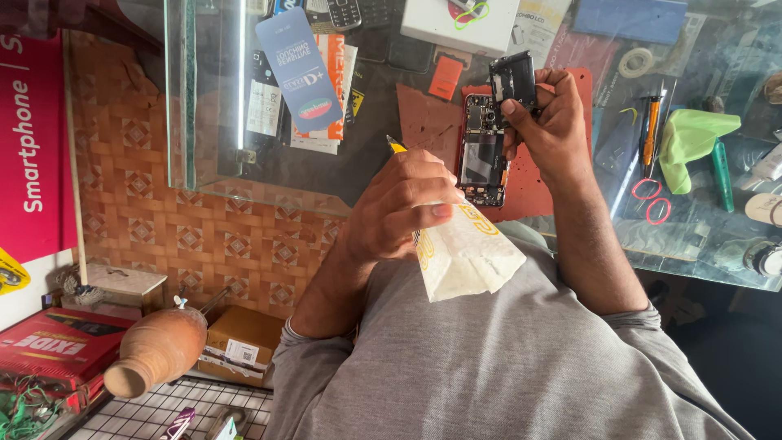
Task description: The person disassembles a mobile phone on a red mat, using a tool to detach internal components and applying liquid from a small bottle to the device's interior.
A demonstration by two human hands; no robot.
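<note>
Phone (482, 151) lies open on the red mat (525, 191) at the middle of the glass tabletop (700, 236), its back already off and the circuit boards and dark inner panel bare — so we judge the opening-up as done. Our right hand (547, 122) is closed on a small black part (513, 80), held just above the phone's top end; whether it is coming off or going on we cannot tell. Our left hand (403, 204) is wrapped around a white glue tube (464, 248) with a yellow tip that points toward the phone but does not touch it. We see no glue on the phone, and its back cover is not in place, so gluing and closing look like what is left.

Beside the mat to the right lie an orange-handled screwdriver (649, 134), a green cloth (691, 138), two red rings (652, 200) and a roll of tape (636, 62). Farther up sit a white box (460, 24) and a blue card (300, 69) — well apart from the work. A clay pot (155, 350) rests low on the left, off the tabletop.
</note>
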